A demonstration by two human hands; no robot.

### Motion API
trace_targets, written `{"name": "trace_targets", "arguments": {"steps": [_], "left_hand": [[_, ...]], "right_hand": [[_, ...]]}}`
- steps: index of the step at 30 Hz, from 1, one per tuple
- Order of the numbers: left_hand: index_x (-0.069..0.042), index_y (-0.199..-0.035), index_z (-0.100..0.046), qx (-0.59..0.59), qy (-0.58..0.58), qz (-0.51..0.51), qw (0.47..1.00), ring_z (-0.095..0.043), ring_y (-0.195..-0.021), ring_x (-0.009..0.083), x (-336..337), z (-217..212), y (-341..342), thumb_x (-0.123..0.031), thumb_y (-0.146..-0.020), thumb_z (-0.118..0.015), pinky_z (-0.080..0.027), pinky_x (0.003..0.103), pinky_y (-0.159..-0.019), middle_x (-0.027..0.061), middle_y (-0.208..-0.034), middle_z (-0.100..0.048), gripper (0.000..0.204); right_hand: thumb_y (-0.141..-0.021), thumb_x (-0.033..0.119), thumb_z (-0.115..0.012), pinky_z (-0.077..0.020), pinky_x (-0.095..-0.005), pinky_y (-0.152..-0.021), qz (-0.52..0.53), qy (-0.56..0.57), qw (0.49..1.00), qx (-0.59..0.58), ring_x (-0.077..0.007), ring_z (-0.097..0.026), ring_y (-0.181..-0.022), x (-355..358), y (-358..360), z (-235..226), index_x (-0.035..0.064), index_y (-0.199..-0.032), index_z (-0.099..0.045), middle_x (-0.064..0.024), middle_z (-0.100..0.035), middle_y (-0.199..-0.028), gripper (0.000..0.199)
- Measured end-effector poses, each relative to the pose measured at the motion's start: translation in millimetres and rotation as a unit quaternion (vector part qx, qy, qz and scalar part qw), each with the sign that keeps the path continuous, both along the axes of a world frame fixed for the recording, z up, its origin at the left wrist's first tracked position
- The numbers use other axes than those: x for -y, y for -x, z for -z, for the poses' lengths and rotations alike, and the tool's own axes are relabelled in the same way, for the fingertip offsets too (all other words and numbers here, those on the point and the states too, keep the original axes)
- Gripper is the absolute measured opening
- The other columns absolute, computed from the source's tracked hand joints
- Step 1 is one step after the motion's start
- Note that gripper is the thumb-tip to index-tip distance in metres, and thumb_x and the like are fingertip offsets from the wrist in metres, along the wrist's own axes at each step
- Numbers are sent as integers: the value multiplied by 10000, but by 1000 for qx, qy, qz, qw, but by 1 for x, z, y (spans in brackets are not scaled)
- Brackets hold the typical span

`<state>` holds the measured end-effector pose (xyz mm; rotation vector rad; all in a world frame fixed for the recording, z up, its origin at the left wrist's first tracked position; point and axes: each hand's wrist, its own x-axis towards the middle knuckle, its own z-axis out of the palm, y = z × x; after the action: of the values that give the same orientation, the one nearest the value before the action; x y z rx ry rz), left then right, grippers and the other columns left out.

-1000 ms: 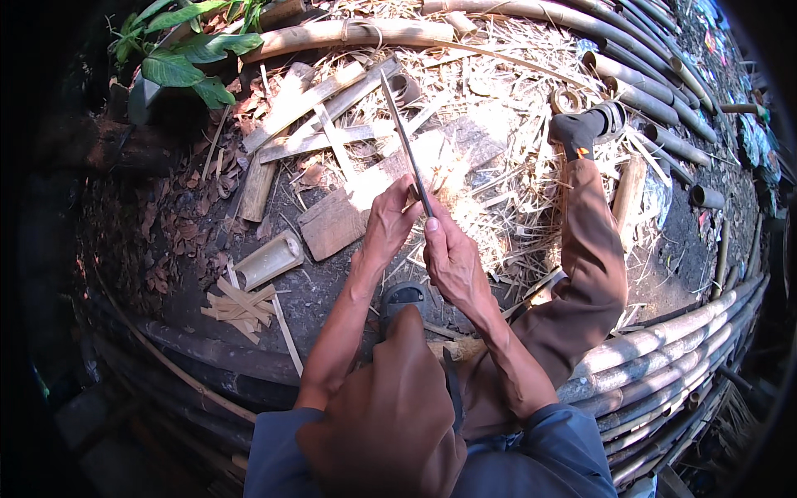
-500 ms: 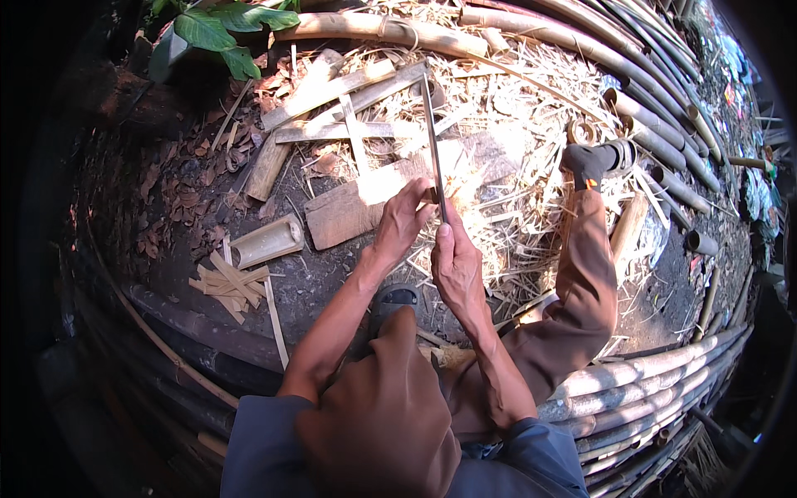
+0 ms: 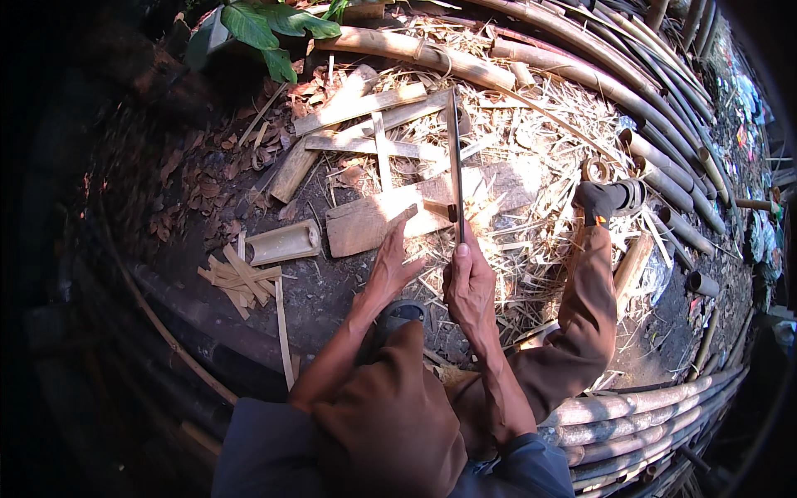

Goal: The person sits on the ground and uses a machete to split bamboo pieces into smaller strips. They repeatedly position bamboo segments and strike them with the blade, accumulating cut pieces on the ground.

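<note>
Bamboo strip: long, thin, dark split bamboo strip (image 3: 454, 158) standing nearly upright from the hands toward the far side of the ground, its lower end inside the right fist.
Right hand: right hand (image 3: 470, 286) is closed tight around the strip's lower end, thumb up along it, knuckles toward the camera.
Left hand: left hand (image 3: 393, 264) is open, fingers spread and pointing away, grasping nothing; its fingertips (image 3: 406, 217) reach the near edge of the flat brown wooden board (image 3: 390, 220), and whether they press on it cannot be told.
Board: lies flat on the dirt ground (image 3: 332, 286) just beyond both hands, amid pale bamboo shavings (image 3: 515, 158).
Left of the board: short hollow bamboo tube section (image 3: 284, 243) lying on its side, with a small heap of flat tan bamboo offcuts (image 3: 237, 278) nearer the person.
Beyond the board: several flat split bamboo slats (image 3: 365, 124) lying crossed over one another.
Right side: bent leg in brown trousers (image 3: 581, 324), foot in a dark sandal (image 3: 599, 199) on the shavings.
Far and right edges: round bamboo poles (image 3: 656, 166) stacked in curving rows; green leaves (image 3: 261, 29) at the far left.
</note>
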<state>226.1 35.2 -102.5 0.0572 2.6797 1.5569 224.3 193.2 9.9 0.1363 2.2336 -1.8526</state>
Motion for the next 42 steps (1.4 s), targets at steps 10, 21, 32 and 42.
{"name": "trace_targets", "arguments": {"steps": [10, 21, 32, 42], "left_hand": [[10, -1346, -432, -36, 9, -8, 999, -504, -1212, 373, 13, -9, 8, -178, -833, -688, -397, 438, -1020, 227, -1263, -542, 604], [24, -1234, -525, 15, 79, -15, 997, -579, -1083, 406, 25, 0, -25, -138, -850, -672, -462, 437, -928, 240, -1168, -598, 442], [26, -1189, -571, 62, 56, -45, 996, -617, -1051, 343, 27, -21, -24, -167, -886, -629, -481, 408, -907, 222, -1116, -630, 365], [20, -1227, -541, -204, 89, 18, 975, -548, -1034, 329, -31, -81, 62, -236, -808, -725, -448, 439, -900, 193, -1112, -568, 524]], "right_hand": [[-1024, 270, -384, -395, -286, -525, -11, 31, 999, 20, -89, -442, -545, 6, 10, -8, 81, -1429, -438, -32, -447, -588, 450], [-1023, 280, -388, -425, -316, -547, -46, 32, 998, 1, -129, -490, -552, 4, 9, -27, 95, -1428, -444, -76, -494, -608, 448], [-1018, 325, -362, -428, -328, -558, -39, 17, 999, -8, -166, -522, -563, -12, 19, -30, 24, -1509, -199, -95, -516, -603, 599], [-976, 373, -476, -501, -402, -844, -56, -22, 998, 29, -338, -655, -936, -24, 25, 77, 0, -1346, -484, -270, -653, -1001, 525]]}}
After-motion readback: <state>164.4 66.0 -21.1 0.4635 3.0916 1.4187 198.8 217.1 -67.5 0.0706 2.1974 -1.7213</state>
